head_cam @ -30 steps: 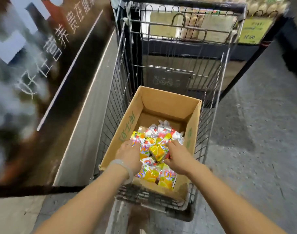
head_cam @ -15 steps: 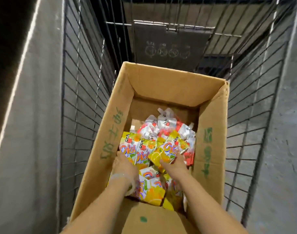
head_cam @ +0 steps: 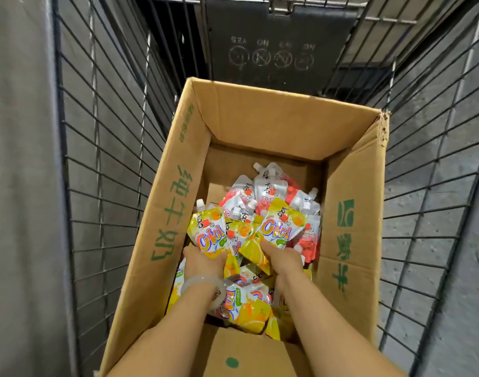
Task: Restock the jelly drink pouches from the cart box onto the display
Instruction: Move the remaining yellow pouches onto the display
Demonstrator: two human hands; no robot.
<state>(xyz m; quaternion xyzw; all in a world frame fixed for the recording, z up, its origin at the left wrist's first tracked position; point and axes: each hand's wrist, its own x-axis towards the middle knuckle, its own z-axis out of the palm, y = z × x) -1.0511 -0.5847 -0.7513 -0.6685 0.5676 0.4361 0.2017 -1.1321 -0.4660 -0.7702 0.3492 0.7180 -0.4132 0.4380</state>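
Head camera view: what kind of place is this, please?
Probably a shop or supermarket aisle. A wire shopping cart stands on a grey concrete floor and carries a cardboard box of jelly drink pouches, which both hands are gathering.

We have leaned in closer over the box (head_cam: 350,227), so the cart (head_cam: 102,159) walls now fill both sides and the signboard and floor seen a second ago are out of view. Our left hand (head_cam: 203,263) has gone from resting on the heap to gripping a yellow pouch (head_cam: 208,234) by its lower edge. Our right hand (head_cam: 283,261) has likewise taken hold of a second yellow pouch (head_cam: 280,229), and both pouches now stand raised above the pile (head_cam: 263,197).
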